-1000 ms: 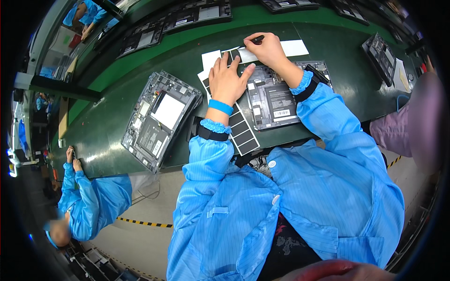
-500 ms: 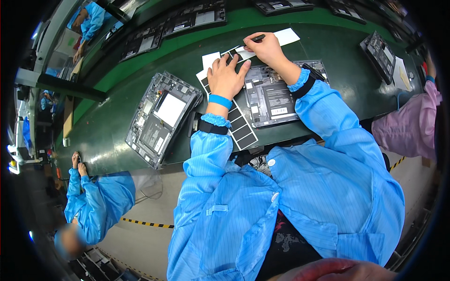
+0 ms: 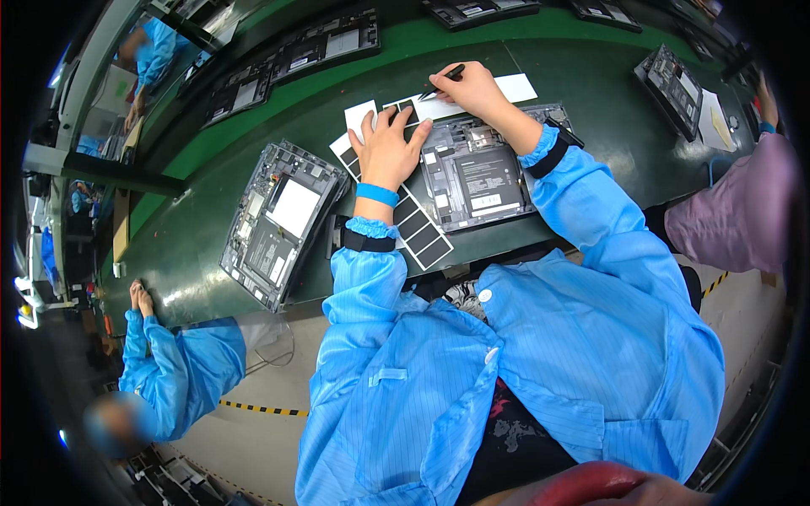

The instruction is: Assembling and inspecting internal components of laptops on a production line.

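My left hand [image 3: 388,152] lies with spread fingers on a sheet of black rectangular stickers [image 3: 413,223] on white backing. My right hand [image 3: 474,88] grips a slim black pointed tool [image 3: 454,72], pen or tweezers, I cannot tell which. Its tip is at the left part of a white strip [image 3: 516,87], beside the black stickers near my left fingertips. Just below my right hand, an opened laptop base [image 3: 489,181] with its battery showing lies flat on the green bench. Another opened laptop base [image 3: 268,253], with a white patch, sits left of my left forearm.
Several more opened laptop bases [image 3: 329,46] stand along the bench's far side. At the right, one laptop base [image 3: 675,88] leans near a pale sheet [image 3: 715,122] and a co-worker's pink sleeve [image 3: 726,207]. Another co-worker in blue [image 3: 190,358] is at the left end.
My right hand has tipped the black tool, so its point now shows clearly at the white strip. My left hand keeps its place on the sticker sheet. The whole view has shifted slightly.
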`<state>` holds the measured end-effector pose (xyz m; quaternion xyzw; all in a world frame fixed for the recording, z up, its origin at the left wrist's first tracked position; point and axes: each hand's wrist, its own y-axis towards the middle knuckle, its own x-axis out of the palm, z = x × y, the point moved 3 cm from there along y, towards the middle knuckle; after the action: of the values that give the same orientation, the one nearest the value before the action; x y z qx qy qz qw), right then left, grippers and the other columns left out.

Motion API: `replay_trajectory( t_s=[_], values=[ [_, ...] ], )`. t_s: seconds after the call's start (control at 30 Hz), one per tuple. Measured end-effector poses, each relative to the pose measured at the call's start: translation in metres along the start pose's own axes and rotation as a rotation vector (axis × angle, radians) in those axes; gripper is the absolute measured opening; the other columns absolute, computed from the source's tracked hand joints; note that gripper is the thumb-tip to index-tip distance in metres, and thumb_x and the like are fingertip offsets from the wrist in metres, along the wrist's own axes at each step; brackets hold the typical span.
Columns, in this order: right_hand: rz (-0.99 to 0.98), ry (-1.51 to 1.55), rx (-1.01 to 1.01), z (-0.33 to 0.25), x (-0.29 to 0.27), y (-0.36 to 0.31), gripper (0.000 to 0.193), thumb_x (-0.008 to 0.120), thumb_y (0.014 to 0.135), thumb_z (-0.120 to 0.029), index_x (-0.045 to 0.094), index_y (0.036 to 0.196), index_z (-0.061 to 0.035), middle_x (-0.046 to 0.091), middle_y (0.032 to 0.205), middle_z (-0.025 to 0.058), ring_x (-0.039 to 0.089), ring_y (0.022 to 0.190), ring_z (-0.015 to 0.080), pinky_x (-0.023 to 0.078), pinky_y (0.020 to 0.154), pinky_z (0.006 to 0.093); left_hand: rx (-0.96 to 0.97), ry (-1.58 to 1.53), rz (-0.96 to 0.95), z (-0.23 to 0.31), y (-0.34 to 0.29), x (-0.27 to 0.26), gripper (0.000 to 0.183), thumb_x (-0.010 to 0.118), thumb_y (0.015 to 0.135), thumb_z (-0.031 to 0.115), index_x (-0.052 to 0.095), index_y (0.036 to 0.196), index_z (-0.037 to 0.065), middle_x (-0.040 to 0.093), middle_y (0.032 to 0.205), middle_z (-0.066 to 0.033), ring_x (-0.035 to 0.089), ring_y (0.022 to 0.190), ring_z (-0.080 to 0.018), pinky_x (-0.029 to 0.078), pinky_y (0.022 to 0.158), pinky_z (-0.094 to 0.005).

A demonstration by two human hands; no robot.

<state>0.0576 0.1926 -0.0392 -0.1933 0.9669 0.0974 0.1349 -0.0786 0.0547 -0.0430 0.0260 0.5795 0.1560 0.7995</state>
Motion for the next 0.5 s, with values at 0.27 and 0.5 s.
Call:
replay_trajectory(
  t_s=[0.27, 0.5],
  values=[
    [-0.034, -0.072, 0.001, -0.007, 0.011, 0.004, 0.023, 0.069, 0.080, -0.024, 0.072, 0.083, -0.0016, 0.069, 0.068, 0.0091, 0.068, 0.063, 0.0166, 0.052, 0.064, 0.0285, 0.012, 0.013, -0.045, -0.003, 0.001, 0.004, 0.050, 0.041, 0.093, 0.055, 0.057, 0.129, 0.025, 0.042, 0.139, -0.0110, 0.031, 0.131, -0.0363, 0.014, 0.105, -0.0658],
    [-0.015, 0.068, 0.063, -0.002, 0.013, 0.008, 0.018, 0.069, 0.080, -0.015, 0.070, 0.083, 0.0028, 0.070, 0.071, 0.0115, 0.069, 0.064, 0.0160, 0.056, 0.064, 0.0268, 0.015, 0.018, -0.040, -0.002, 0.002, 0.004, 0.050, 0.040, 0.093, 0.055, 0.056, 0.130, 0.026, 0.041, 0.140, -0.0105, 0.031, 0.131, -0.0360, 0.015, 0.105, -0.0654]
  ],
)
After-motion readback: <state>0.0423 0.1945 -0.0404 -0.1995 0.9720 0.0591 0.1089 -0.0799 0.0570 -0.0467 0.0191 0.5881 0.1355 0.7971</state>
